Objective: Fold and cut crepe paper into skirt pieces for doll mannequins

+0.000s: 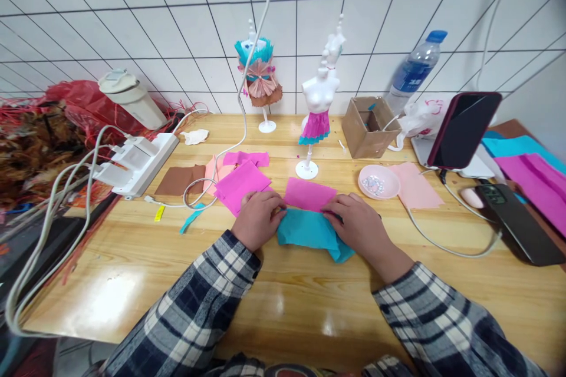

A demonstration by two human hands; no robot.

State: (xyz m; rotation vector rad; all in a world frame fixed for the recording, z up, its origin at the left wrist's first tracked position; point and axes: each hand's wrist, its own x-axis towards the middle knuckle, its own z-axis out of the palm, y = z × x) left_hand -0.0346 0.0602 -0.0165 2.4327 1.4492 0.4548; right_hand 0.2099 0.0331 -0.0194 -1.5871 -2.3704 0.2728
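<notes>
In front of me lies a strip of teal crepe paper, with a magenta crepe paper rectangle flat against its far edge. My left hand pinches the teal strip's left upper corner, close to the magenta rectangle. At the opposite corner, my right hand pinches the same strip between thumb and fingers. The teal paper's near edge bends loosely, and its right end is folded over. Just beyond stands a small white mannequin wearing a magenta and teal ruffled skirt.
Left of the hands are magenta sheets, brown paper and a power strip with cables. A dressed mannequin stands behind. To the right are a pink dish of gems, a cardboard box, a bottle and phones.
</notes>
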